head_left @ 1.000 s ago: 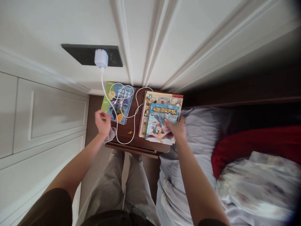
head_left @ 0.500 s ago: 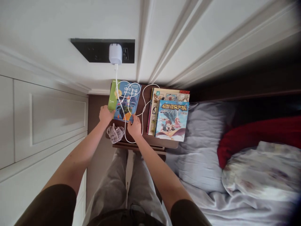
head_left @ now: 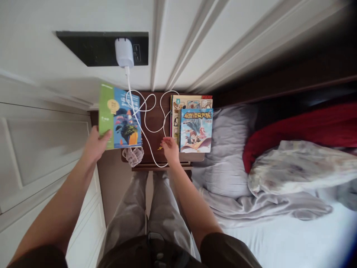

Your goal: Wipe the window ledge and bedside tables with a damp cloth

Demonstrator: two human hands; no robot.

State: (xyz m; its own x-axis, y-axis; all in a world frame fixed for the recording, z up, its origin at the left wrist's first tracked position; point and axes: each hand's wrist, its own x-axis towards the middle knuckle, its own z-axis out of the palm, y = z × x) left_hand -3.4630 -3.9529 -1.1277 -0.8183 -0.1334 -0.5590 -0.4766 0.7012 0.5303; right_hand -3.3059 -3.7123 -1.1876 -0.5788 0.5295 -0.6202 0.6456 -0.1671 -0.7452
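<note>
My left hand (head_left: 98, 143) grips the lower left edge of a green and blue book (head_left: 107, 119), thumb on the cover. The book is raised, its left side out past the nightstand (head_left: 154, 123). A white charging cable (head_left: 147, 143) runs down across the book's right part and loops over the nightstand. My right hand (head_left: 170, 149) is above the nightstand with fingers curled together; the cable passes at its fingertips, but whether they hold it is hidden. Beside the thumb shows a small yellow thing (head_left: 160, 148), too small to name. A greyish scrunchie-like cloth (head_left: 134, 156) lies on the front left corner.
A white charger (head_left: 124, 52) sits in the black wall socket panel (head_left: 83, 48). Several books (head_left: 196, 130) are stacked on the nightstand's right side. A grey pillow (head_left: 232, 152) and red bedding (head_left: 292, 130) are on the bed at right. A white cabinet (head_left: 47, 145) stands at left.
My left hand has lifted the green and blue book and moved it left, partly from under the cable. My right hand has let go of the book's lower edge and shifted right.
</note>
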